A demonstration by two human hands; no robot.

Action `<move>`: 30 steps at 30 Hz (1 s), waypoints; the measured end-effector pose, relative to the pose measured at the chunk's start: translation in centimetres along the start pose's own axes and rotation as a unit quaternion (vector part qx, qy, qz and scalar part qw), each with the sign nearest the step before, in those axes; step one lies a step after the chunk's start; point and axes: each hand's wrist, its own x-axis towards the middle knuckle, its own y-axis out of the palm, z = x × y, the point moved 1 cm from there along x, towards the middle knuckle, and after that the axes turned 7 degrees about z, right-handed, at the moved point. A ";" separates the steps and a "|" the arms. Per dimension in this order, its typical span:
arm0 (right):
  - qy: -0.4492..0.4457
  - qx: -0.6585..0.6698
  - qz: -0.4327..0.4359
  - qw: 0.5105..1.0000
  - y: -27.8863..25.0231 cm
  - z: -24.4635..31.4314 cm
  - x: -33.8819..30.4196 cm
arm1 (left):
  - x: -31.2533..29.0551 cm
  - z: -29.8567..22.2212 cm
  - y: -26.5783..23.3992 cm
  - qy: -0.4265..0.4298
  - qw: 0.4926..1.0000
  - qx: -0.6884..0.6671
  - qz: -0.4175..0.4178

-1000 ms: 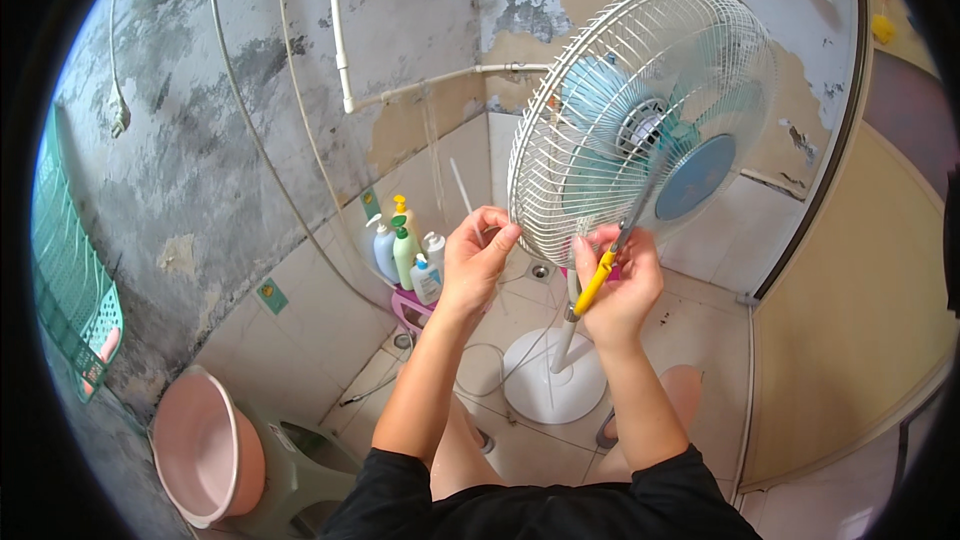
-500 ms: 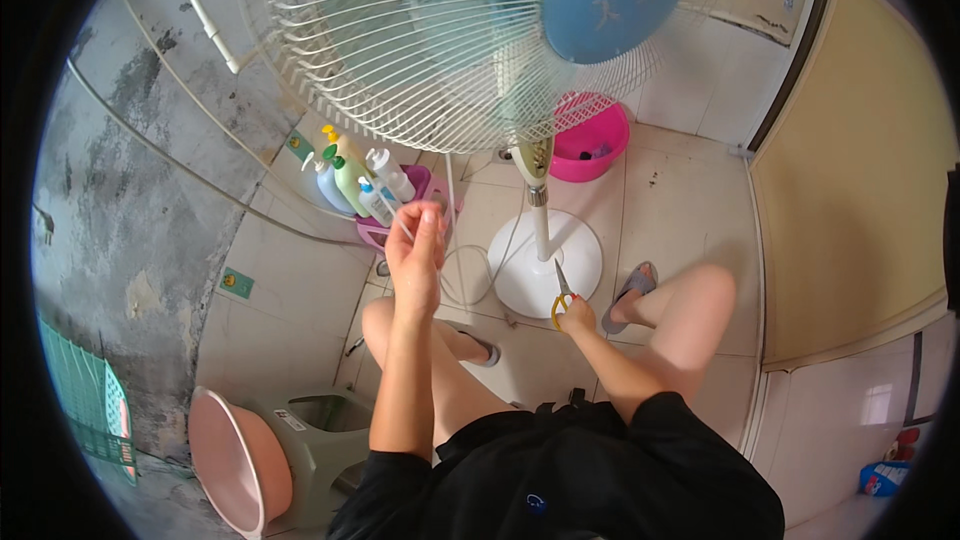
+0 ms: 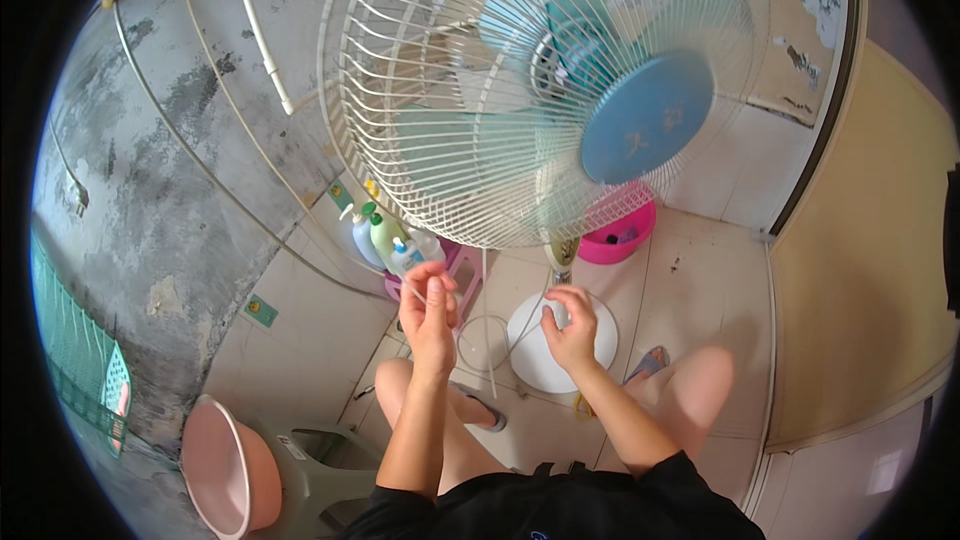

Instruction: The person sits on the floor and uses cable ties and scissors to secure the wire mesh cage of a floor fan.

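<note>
My left hand (image 3: 428,325) is closed in a pinch on a thin white cord (image 3: 413,290), in front of the bottles. My right hand (image 3: 571,328) is raised over the fan's round white base (image 3: 548,370), fingers curved and thumb apart, with nothing visible in it. A length of pale cord passes close to its thumb. The standing fan (image 3: 540,110) has a white wire cage and a blue centre disc (image 3: 648,118). Below my right forearm, the yellow handle of the scissors (image 3: 583,405) shows in part; the rest is hidden.
Pump bottles (image 3: 385,237) stand in a purple-pink rack (image 3: 465,275) by the left wall. A bright pink basin (image 3: 620,240) sits behind the fan. At lower left, a peach basin (image 3: 230,470) leans against a grey-green stool (image 3: 315,470). A yellowish door (image 3: 875,240) stands at right.
My right hand has let go of the scissors and risen toward the fan post, its fingers apart. The left hand keeps its pinch on the cord. The whole view has shifted upward.
</note>
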 end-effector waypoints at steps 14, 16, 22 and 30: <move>-0.312 -0.294 -0.087 0.899 -3.2 20.5 17.2 | 8.1 -4.6 1.9 0.177 0.982 0.051 0.042; -0.321 -0.300 -0.099 0.893 -2.9 21.2 17.8 | 8.1 -4.5 1.8 0.189 0.981 0.041 0.034; -0.354 -0.321 -0.105 0.872 -2.1 22.1 18.4 | 7.2 -5.1 2.4 0.191 0.981 0.015 0.020; -0.367 -0.291 -0.116 0.876 -3.6 23.9 20.0 | 6.2 -6.6 3.4 0.261 0.961 0.091 0.015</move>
